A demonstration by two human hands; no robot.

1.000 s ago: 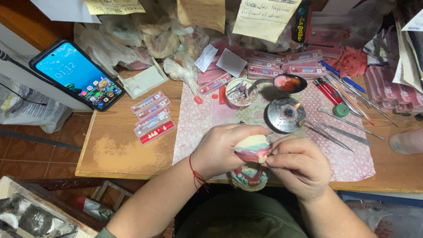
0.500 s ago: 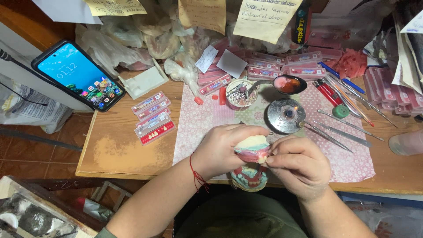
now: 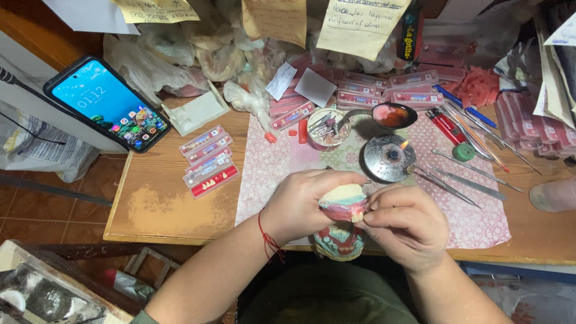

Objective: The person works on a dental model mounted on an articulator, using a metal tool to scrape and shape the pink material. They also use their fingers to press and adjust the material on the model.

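Left hand (image 3: 306, 204) gripped the pink-and-cream denture model (image 3: 342, 203) from its 9 o'clock side | right hand (image 3: 405, 225) pinched it at 3 o'clock, fingertips closed | model sat over the table's near edge (image 3: 180, 231), second model (image 3: 339, 241) at 6 o'clock | lit burner (image 3: 389, 157) at 1 o'clock.

Bare wood left; burner (image 3: 389, 157), tools (image 3: 456, 180) crowd right.

The dental cast (image 3: 343, 201), cream plaster topped with pink wax along its lower edge, is tilted between both hands just above the table's near edge. At its six o'clock, a second cast (image 3: 339, 241) with pink gums and teeth lies half hidden.
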